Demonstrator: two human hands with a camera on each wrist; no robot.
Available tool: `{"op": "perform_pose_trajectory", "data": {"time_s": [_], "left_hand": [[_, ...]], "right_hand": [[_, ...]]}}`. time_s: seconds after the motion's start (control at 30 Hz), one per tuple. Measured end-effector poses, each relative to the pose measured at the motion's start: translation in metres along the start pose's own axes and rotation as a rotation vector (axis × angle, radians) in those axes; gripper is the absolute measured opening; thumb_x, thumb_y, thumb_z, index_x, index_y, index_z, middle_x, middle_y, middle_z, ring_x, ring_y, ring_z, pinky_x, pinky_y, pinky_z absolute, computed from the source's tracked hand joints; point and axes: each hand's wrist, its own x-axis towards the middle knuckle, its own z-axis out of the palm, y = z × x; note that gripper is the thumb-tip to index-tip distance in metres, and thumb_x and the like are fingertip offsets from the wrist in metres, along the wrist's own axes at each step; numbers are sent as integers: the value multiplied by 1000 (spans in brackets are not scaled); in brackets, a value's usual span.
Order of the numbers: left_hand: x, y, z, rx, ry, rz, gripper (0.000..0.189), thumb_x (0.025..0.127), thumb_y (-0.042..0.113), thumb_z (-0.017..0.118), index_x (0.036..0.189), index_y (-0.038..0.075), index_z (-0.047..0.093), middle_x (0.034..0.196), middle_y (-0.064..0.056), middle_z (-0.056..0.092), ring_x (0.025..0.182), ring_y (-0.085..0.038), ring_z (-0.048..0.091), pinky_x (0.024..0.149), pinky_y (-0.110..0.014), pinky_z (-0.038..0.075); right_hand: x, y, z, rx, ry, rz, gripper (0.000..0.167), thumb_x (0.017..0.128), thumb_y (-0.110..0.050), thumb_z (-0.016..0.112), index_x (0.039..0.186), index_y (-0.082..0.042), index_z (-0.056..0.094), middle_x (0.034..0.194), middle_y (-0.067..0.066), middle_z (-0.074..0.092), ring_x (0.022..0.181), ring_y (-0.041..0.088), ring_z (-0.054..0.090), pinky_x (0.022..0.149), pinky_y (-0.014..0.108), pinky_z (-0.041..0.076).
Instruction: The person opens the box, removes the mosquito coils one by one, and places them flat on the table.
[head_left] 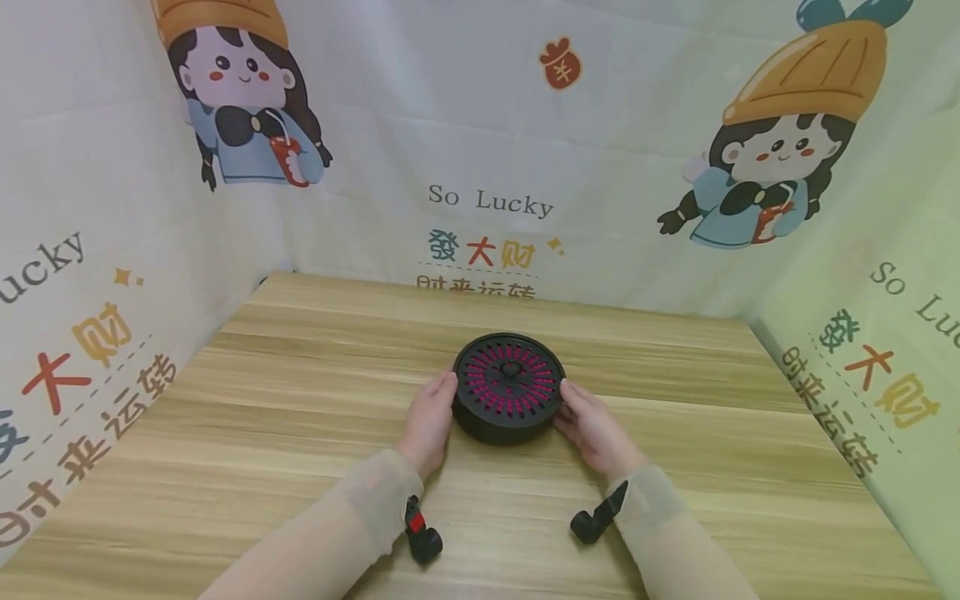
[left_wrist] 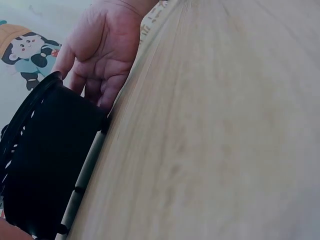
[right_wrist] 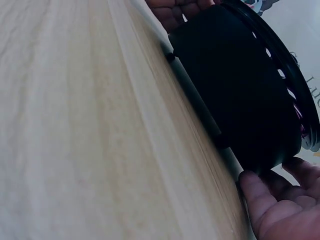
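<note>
A round black mosquito coil holder (head_left: 498,432) is held between both hands over the middle of the table. Magenta shows through the ring of slots in its lid (head_left: 510,375), around a raised black centre. My left hand (head_left: 430,423) grips its left side, thumb at the lid rim. On the opposite side my right hand (head_left: 596,425) grips it, with the thumb near the rim and fingers around the lower edge. Short feet under the holder (right_wrist: 235,90) show close to the tabletop in the right wrist view. The left wrist view shows the right palm (left_wrist: 107,45) facing the holder's side.
The wood-grain table (head_left: 337,333) extends around the holder on all sides. White printed cloth (head_left: 375,125) stands behind it and along both sides, with cartoon figures and lettering. A black camera mount (head_left: 425,542) hangs from the left wrist, another camera mount (head_left: 587,527) from the right.
</note>
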Motion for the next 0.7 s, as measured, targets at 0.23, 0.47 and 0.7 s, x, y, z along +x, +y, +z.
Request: {"op": "perform_pose_trajectory", "data": {"time_s": [0.23, 0.47, 0.7], "left_hand": [[7, 12, -12, 136, 12, 69, 54, 102, 33, 44, 144, -1, 39, 147, -18, 40, 137, -32, 34, 113, -44, 26], [28, 40, -15, 616, -170, 362, 39, 99, 32, 55, 130, 10, 60, 130, -6, 59, 125, -24, 50, 106, -44, 37], [42, 55, 5, 737, -401, 352, 31, 93, 33, 64, 119, 17, 70, 119, 1, 66, 117, -16, 55, 101, -36, 42]], "right_hand": [[-2, 3, 1, 16, 47, -12, 52, 106, -27, 34, 147, 5, 29, 152, 22, 29, 141, 33, 27, 114, 45, 24], [-2, 8, 2, 86, 95, -52, 53, 104, -33, 40, 144, 2, 36, 148, 19, 38, 137, 31, 34, 111, 43, 30], [-4, 14, 2, 91, 89, -75, 57, 103, -35, 42, 143, 5, 35, 148, 20, 37, 138, 33, 33, 112, 45, 29]]}}
